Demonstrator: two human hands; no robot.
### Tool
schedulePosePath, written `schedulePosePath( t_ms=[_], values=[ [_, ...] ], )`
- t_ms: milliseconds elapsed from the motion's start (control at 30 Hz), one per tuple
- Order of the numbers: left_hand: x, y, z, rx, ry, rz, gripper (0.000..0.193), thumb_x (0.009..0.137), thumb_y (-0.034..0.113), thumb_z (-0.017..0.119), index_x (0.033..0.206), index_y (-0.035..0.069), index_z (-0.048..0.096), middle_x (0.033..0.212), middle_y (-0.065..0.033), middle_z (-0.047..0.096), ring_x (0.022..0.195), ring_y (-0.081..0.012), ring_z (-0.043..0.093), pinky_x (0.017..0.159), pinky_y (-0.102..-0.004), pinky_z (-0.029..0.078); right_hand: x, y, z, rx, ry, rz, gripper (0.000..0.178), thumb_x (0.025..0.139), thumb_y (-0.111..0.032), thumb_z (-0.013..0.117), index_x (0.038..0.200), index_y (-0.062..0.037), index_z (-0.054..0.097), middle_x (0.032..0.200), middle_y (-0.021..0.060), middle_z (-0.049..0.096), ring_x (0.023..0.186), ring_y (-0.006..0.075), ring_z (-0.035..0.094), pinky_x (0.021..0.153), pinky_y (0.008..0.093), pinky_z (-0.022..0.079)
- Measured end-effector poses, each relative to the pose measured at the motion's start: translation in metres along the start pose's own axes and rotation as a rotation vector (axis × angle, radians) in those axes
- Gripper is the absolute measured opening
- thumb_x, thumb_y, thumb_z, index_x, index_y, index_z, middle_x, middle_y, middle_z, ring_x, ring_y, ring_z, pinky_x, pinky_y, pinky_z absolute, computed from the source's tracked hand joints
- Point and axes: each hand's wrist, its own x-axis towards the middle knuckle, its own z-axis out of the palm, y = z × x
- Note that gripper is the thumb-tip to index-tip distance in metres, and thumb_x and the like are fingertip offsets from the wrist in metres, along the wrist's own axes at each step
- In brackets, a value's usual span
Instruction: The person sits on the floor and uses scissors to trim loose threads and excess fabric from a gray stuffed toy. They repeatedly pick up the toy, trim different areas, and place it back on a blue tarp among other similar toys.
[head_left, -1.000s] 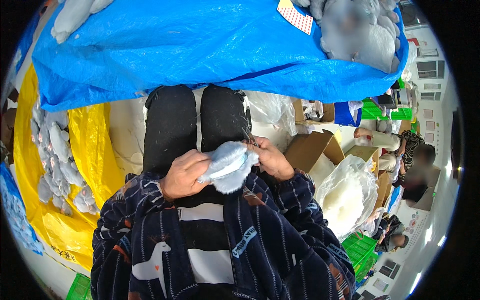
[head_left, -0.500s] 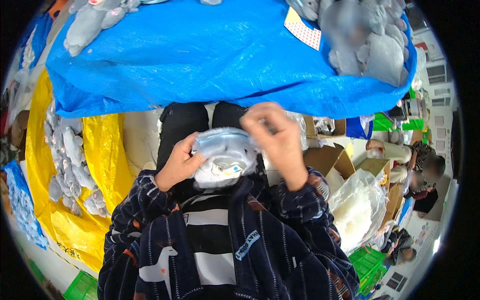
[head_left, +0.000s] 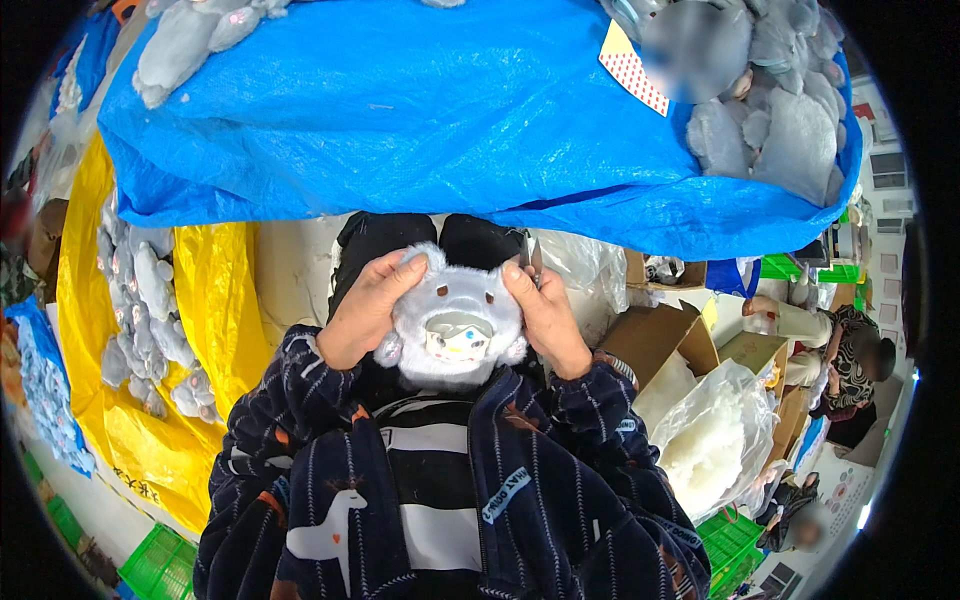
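A small grey plush toy point(head_left: 455, 285) rests upright over my lap, with two brown eye patches and a printed face in a rounded opening below them. My left hand point(head_left: 367, 305) grips its upper left edge, thumb on the front by an ear. My right hand point(head_left: 548, 318) pinches the upper right side. Out of that hand sticks a dark, narrow metal tool point(head_left: 533, 255) with pointed ends, perhaps thread snips; its lower part is hidden in the fingers.
Ahead lies a blue tarp-covered table point(head_left: 400, 130) with grey plush pieces point(head_left: 795, 135) at its right end and a red-dotted card point(head_left: 635, 75). A yellow sheet point(head_left: 215, 310) with more plush pieces is at left. At right are cardboard boxes point(head_left: 665, 335) and a bag of white stuffing point(head_left: 715, 430).
The plush toy, earlier with its face opening tipped and its top folded open, now faces up. My right hand has come down from above and taken its right side.
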Motion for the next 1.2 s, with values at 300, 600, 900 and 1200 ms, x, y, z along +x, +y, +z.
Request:
schedulePosePath(
  t_ms=[300, 600, 900, 1200],
  values=[
    [0.005, 0.0, -0.012, -0.042, 0.081, -0.01, 0.023, 0.093, 0.023, 0.049, 0.105, 0.006, 0.059, 0.095, -0.0014, 0.063, 0.083, -0.008, 0.059, 0.074, -0.0235, 0.048, -0.003, -0.026, -0.016, -0.194, 0.129, -0.065, 0.022, 0.089, -0.022, 0.055, 0.087, -0.0007, 0.057, 0.063, -0.0057, 0.047, 0.051, 0.0018, 0.037, 0.044, 0.0184, 0.026],
    [-0.014, 0.005, -0.007, 0.497, 0.087, 0.149, 0.034, 0.092, 0.015, 0.048, 0.123, 0.001, 0.045, 0.113, -0.0055, 0.055, 0.102, -0.0123, 0.051, 0.087, -0.0261, 0.041, -0.011, -0.004, -0.002, -0.574, 0.206, -0.303, 0.022, 0.081, -0.004, 0.059, 0.102, 0.0022, 0.057, 0.083, 0.0053, 0.06, 0.072, 0.0064, 0.05, 0.063, 0.0219, 0.042],
    [-0.072, -0.02, -0.019, 0.631, 0.222, 0.018, 0.022, 0.084, 0.012, 0.061, 0.103, 0.0, 0.057, 0.086, -0.0005, 0.06, 0.075, -0.0056, 0.054, 0.064, -0.0216, 0.046, -0.039, -0.022, 0.022, -0.664, 0.084, -0.614, 0.021, 0.074, 0.001, 0.064, 0.094, -0.0003, 0.06, 0.083, 0.0118, 0.062, 0.069, 0.0187, 0.061, 0.062, 0.0264, 0.048],
    [-0.081, -0.019, -0.029, 0.298, 0.166, 0.162, 0.03, 0.086, 0.009, 0.06, 0.114, 0.001, 0.053, 0.098, -0.0004, 0.06, 0.084, -0.0053, 0.054, 0.073, -0.0217, 0.046, -0.026, -0.029, 0.065, -0.907, -0.193, -0.549, 0.034, 0.078, -0.019, 0.066, 0.108, -0.0055, 0.056, 0.098, 0.0118, 0.058, 0.077, 0.0283, 0.063, 0.061, 0.0337, 0.051]
  ],
)
